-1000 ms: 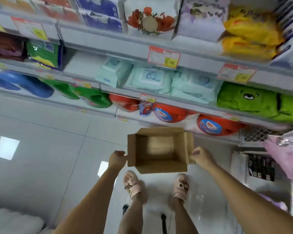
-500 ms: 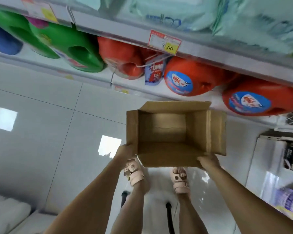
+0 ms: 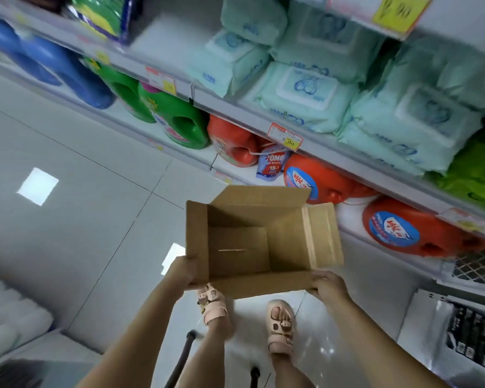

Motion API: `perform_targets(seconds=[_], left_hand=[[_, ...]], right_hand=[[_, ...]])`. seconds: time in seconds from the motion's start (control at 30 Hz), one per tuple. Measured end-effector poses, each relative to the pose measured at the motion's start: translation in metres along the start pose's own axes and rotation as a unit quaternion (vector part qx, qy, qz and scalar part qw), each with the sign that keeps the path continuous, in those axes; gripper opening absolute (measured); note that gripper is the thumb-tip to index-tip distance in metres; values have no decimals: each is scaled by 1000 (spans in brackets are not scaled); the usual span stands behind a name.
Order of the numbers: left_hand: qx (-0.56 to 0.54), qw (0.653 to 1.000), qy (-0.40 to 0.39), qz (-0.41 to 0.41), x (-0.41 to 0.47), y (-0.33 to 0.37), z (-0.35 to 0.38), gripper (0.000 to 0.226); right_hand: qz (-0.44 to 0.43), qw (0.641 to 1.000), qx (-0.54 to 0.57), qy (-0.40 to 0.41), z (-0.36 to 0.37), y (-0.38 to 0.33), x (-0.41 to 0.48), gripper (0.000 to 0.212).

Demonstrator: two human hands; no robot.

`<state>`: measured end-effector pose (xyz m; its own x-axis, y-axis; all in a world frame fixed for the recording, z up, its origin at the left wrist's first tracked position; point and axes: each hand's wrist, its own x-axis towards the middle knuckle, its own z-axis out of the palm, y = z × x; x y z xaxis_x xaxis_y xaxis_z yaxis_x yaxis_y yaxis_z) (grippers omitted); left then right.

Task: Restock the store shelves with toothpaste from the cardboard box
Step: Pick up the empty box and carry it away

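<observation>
An open brown cardboard box (image 3: 263, 239) hangs in the air in front of me, over the floor, its flaps spread out. Its inside shows only bare cardboard; no toothpaste is in view. My left hand (image 3: 184, 273) grips the near left corner of the box. My right hand (image 3: 326, 284) holds the near right corner, fingers curled under the edge. The box is tilted a little, with its far side toward the shelves.
Store shelves (image 3: 319, 148) run from upper left to right, holding pale green wipe packs (image 3: 305, 93) above orange (image 3: 398, 228), green (image 3: 177, 121) and blue (image 3: 67, 71) detergent jugs. White tiled floor (image 3: 81, 205) lies to the left. My sandalled feet (image 3: 280, 326) stand below the box.
The view has swung up and left, showing the wipes shelf again. The box has tilted and stays held by both hands at its near corners.
</observation>
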<state>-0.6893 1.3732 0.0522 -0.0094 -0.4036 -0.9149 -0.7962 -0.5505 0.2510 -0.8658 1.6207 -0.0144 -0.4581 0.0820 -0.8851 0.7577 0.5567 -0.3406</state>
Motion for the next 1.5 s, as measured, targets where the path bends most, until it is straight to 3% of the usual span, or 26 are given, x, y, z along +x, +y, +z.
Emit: perform_targets(seconds=[0.07,0.23,0.4,0.47,0.63,0.83,1.0,1.17,1.4,1.5], left_hand=[[-47,998,-23,18,-34,4,-26,17],[-139,987,-61,50,-106,3,-97,50],[-232,971,10,59,-159,-4,-171,25],[-267,961,24,68,-178,-5,-208,14],[-365,927,28,82,-210,-6,-311,17],[-488,867,53,86,-205,0,-418,16],[-550,825,91,93,-191,22,-483,18],[-601,779,151,91,-162,50,-558,16],[-671,704,212,97,-139,88,-665,19],[-681,693,215,98,-126,104,-715,25]], right_hand=[[-21,999,-9,-23,2,-20,-25,23],[-93,985,-93,-110,27,-79,-97,22],[-167,945,-225,-168,89,-132,-180,10],[-220,919,-275,-177,121,-151,-214,21],[-285,887,-306,-194,199,-187,-293,46],[-347,848,-341,-210,303,-239,-376,45],[-382,824,-348,-233,389,-284,-422,13],[-412,789,-371,-265,494,-338,-447,32],[-420,723,-431,-338,643,-411,-493,18],[-429,709,-441,-343,707,-429,-516,12]])
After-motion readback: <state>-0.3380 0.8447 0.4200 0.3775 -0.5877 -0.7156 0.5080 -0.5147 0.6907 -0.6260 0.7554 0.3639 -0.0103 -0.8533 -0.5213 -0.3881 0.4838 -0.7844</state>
